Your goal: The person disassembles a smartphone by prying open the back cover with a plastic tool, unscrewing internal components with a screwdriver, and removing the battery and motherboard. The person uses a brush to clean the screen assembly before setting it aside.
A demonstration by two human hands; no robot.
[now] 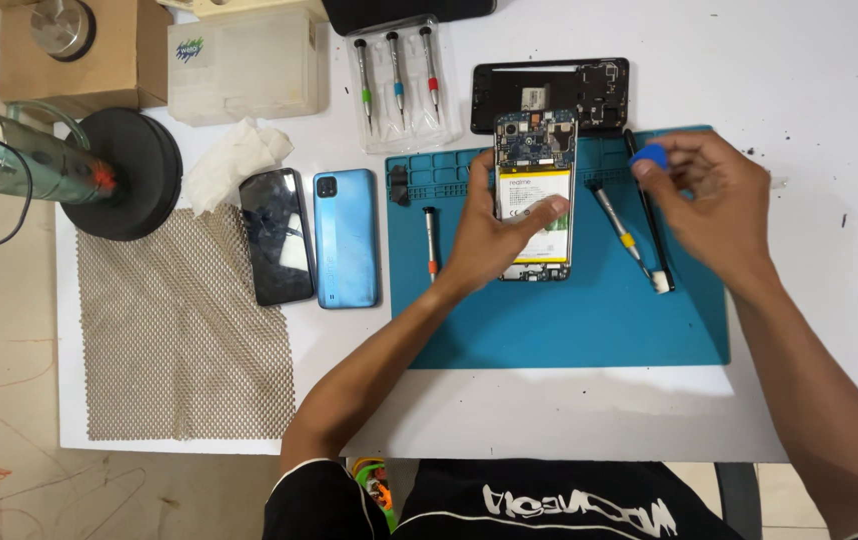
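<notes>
A: State the position of each hand, nearest items first.

B: The left hand (494, 235) lies over the opened phone (535, 200) at the middle of the blue mat (589, 320). Its fingers (547, 210) are closed on the phone's lower half, thumb across the white battery (529, 190). The right hand (714, 195), at 3 o'clock from the phone, pinches a small blue pick (651, 157) between fingertips just beside the phone's upper right corner.

A: Hazards at the phone?

B: The circuit board (536, 138) at the 12 o'clock end is bare. A pick driven under the battery at a steep angle could likely puncture or crease it. Thumb pressure on the battery adds bending load. A slip toward the board could tear a connector.

A: Hazards on the mat?

B: A screwdriver with a yellow band (617, 232) and a black prying tool (649, 225) lie between the phone and the right hand; a sweeping wrist could knock them off. A screwdriver with an orange band (431, 243) lies at 9 o'clock, touching nothing.

A: Farther out?

B: On the counter (809, 60), the black frame (549, 95) at 12 o'clock sits just beyond the phone. Left of the mat lie a blue back cover (346, 238) and a dark screen (277, 235), near each other. The screwdriver case (404, 85) is well apart.
</notes>
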